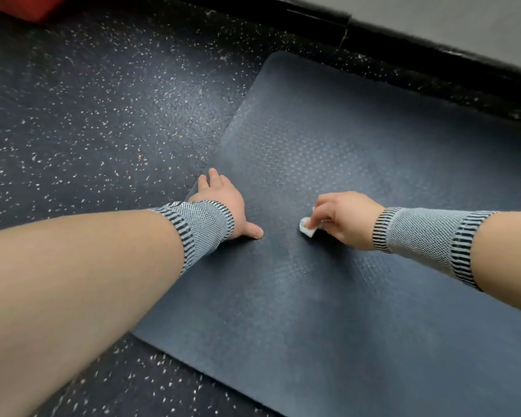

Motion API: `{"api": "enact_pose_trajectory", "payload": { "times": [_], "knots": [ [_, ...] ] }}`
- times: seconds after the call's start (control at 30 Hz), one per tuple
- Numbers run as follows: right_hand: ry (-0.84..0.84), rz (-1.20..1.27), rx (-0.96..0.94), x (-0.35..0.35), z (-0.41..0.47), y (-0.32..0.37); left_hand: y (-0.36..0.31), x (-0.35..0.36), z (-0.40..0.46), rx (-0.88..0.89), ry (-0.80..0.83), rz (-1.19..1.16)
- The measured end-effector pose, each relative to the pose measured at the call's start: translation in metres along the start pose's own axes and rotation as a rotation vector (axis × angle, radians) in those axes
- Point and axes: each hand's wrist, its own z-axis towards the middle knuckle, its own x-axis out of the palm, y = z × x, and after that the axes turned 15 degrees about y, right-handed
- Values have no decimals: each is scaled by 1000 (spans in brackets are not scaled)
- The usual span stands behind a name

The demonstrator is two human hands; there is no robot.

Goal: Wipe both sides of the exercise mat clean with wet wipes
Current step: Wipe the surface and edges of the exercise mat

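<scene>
**Wiping the mat's upper face**

Your right hand's fingers (325, 210) are pinching a wadded wet wipe (308, 229) against the exercise mat (328, 296), mid-frame. Your left hand (223, 203) is lying flat with its fingers spread, pinning the mat's left edge. You are judged mid-wipe; next, sweep outward, then flip it. The mat is lying on speckled rubber floor (88, 115), with a black baseboard (403, 40) at upper right.

The mat (328, 296) runs off frame; fingers (319, 219) hide most of the wipe (306, 230).
</scene>
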Motion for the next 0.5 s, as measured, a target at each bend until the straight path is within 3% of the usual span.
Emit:
{"api": "enact_pose_trajectory", "payload": {
  "times": [0.07, 0.13, 0.2, 0.3, 0.4, 0.5],
  "knots": [
    [24, 26, 58, 12, -19, 3, 5, 10, -4, 64, -69, -69],
    [-108, 65, 191, 13, -20, -4, 8, 29, -9, 193, -147, -79],
    [-314, 157, 415, 11, -14, -19, 10, 53, -19, 351, -216, 44],
    [-361, 230, 599, 32, -14, -16, 20, 82, -33, 530, -236, 272],
    [-397, 268, 448, 74, -34, 35, 32, 97, -40, 559, -218, 387],
    [-224, 244, 106, 111, -72, 87, 38, 106, -43, 578, -204, 427]
  ]
}}
